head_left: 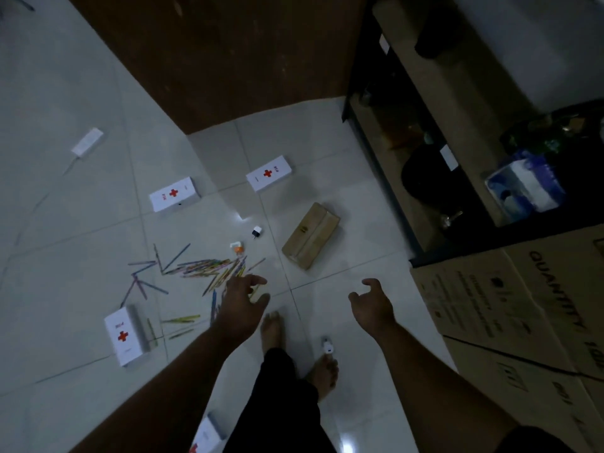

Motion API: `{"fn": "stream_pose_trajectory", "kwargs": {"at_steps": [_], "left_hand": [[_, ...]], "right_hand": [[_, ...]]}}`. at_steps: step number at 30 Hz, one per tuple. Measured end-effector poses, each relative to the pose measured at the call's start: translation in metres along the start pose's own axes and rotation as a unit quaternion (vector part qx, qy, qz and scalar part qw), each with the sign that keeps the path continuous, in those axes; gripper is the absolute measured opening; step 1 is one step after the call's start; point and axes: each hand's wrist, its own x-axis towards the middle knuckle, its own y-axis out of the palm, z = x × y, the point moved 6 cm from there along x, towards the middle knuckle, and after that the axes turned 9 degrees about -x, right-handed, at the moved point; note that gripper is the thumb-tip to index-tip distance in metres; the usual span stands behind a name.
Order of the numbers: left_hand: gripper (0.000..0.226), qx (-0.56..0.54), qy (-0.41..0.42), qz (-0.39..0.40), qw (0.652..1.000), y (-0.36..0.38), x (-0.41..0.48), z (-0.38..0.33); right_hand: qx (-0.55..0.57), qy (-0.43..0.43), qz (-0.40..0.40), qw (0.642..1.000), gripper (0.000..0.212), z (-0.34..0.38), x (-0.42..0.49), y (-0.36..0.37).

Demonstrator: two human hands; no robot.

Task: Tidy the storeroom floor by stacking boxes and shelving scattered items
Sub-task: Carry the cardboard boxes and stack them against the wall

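The pale tiled floor (81,76) carries white red-cross boxes (175,194), scattered coloured sticks (202,268) and a brown carton (311,236).

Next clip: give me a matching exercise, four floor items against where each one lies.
1 brown cardboard box
2 coloured sticks
3 printed carton
4 white plug

A by a bare foot's toes
B scattered ahead of the left hand
C at the right edge, beside the shelf unit
D between the sticks and the shelf unit

Pairs: 1-D, 2-B, 3-C, 4-A
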Motion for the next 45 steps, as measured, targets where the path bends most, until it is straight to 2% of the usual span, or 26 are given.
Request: {"fn": "stream_pose_trajectory", "kwargs": {"at_steps": [3, 7, 11, 17, 19, 21, 22, 24, 26, 27, 30, 32, 35, 38, 41, 45], "left_hand": [[0.029, -0.005, -0.023, 0.013, 1.000, 0.031, 0.042, 0.031], [0.037, 0.033, -0.054, 0.038, 0.997, 0.075, 0.119, 0.090], [0.046, 0.074, -0.086, 0.068, 0.991, 0.112, 0.200, 0.151], [0.082, 0.060, -0.107, 0.078, 0.989, 0.176, 0.321, 0.208], [0.094, 0.053, -0.125, 0.105, 0.985, 0.196, 0.359, 0.223], [0.097, 0.017, -0.141, 0.143, 0.980, 0.216, 0.387, 0.229], [0.098, 0.008, -0.152, 0.160, 0.975, 0.224, 0.394, 0.228], [0.090, 0.010, -0.173, 0.184, 0.968, 0.239, 0.400, 0.227], [0.061, 0.028, -0.162, 0.187, 0.969, 0.244, 0.395, 0.222], [0.054, 0.040, -0.149, 0.179, 0.972, 0.242, 0.390, 0.219], [0.061, 0.060, -0.131, 0.164, 0.976, 0.228, 0.365, 0.202], [0.055, 0.013, -0.154, 0.138, 0.978, 0.217, 0.332, 0.177], [0.074, -0.089, -0.189, 0.083, 0.974, 0.197, 0.276, 0.132], [0.060, -0.177, -0.181, 0.063, 0.965, 0.179, 0.213, 0.072], [0.053, -0.217, -0.154, 0.044, 0.963, 0.152, 0.150, 0.003], [0.049, -0.243, -0.117, 0.048, 0.962, 0.110, 0.071, -0.085]], "right_hand": [[0.047, 0.041, 0.011, 0.998, 0.050, 0.002, 0.043, 0.028], [0.150, 0.108, 0.071, 0.980, 0.048, 0.009, 0.122, 0.087], [0.154, 0.093, 0.069, 0.981, 0.080, 0.009, 0.208, 0.142], [0.225, 0.113, 0.076, 0.965, 0.092, -0.001, 0.322, 0.225], [0.248, 0.124, 0.088, 0.957, 0.101, -0.009, 0.351, 0.245], [0.252, 0.134, 0.121, 0.951, 0.107, -0.015, 0.372, 0.258], [0.255, 0.134, 0.141, 0.947, 0.105, -0.016, 0.377, 0.262], [0.273, 0.116, 0.179, 0.938, 0.083, -0.011, 0.378, 0.263], [0.280, 0.083, 0.197, 0.936, 0.058, -0.005, 0.371, 0.261], [0.275, 0.064, 0.195, 0.939, 0.059, -0.003, 0.365, 0.258], [0.310, 0.044, 0.144, 0.939, 0.068, -0.006, 0.339, 0.237], [0.333, 0.042, 0.117, 0.935, 0.068, 0.000, 0.313, 0.213], [0.353, 0.061, 0.088, 0.930, 0.060, 0.012, 0.263, 0.164], [0.349, 0.050, 0.068, 0.933, 0.052, 0.028, 0.199, 0.113], [0.339, 0.020, 0.027, 0.940, 0.044, 0.045, 0.127, 0.060], [0.342, -0.026, -0.014, 0.939, 0.050, 0.065, 0.026, -0.010]]}}
